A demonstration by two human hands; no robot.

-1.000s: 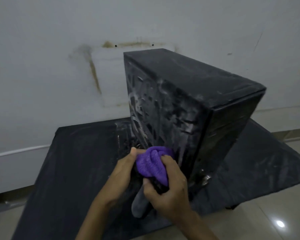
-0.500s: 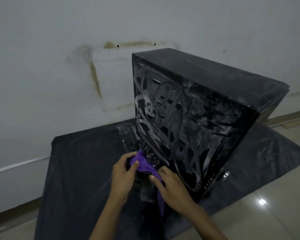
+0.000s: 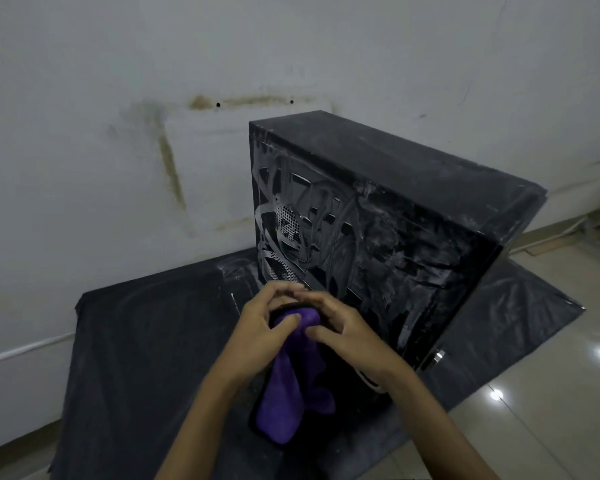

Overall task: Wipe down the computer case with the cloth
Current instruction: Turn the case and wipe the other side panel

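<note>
A black computer case (image 3: 388, 216) stands upright on a black sheet, its glass side panel smeared with white streaks and facing me. Both my hands meet in front of the case's lower left corner, holding a purple cloth (image 3: 293, 386). My left hand (image 3: 269, 327) pinches the cloth's top with thumb and curled fingers. My right hand (image 3: 340, 327) grips the same top edge from the right. The rest of the cloth hangs down below my hands, apart from the case panel.
The black sheet (image 3: 146, 341) covers the floor under and around the case. A stained white wall (image 3: 118, 133) rises right behind it. Glossy floor tiles (image 3: 551, 410) lie at the right, with a baseboard along the wall.
The cloth was bunched in my hands; now both hands hold its top and it hangs unfolded. My view has shifted so the side panel faces me more.
</note>
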